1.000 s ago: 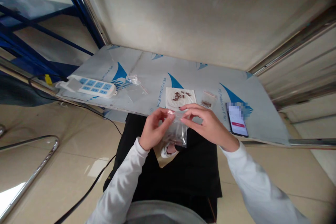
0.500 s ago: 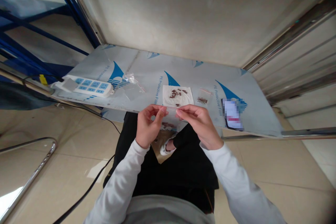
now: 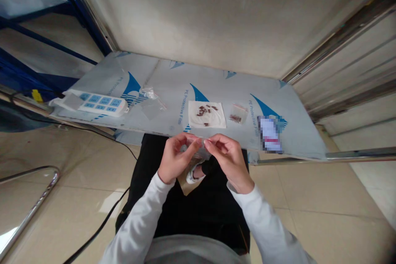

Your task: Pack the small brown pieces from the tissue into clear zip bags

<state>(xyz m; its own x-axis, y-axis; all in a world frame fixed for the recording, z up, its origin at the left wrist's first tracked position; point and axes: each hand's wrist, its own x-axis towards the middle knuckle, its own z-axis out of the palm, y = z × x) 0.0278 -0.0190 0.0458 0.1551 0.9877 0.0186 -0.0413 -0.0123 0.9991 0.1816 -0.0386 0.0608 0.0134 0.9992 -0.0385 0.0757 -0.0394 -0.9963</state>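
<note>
Clear bag point(image 3: 202, 154) just off the tabletop point(image 3: 167, 76)

Left hand point(image 3: 175, 159) and right hand point(image 3: 230, 161) pinch its top, nearly meeting; it hangs between them over the lap point(image 3: 198, 218), contents hard to make out; the near edge runs behind them; past the napkin point(image 3: 193, 122), the surface stretches back to the wall point(image 3: 216, 20).

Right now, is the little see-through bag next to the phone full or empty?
Partly filled: in the bag, brown bits show through toward its near edge, while the rest looks clear.
</note>
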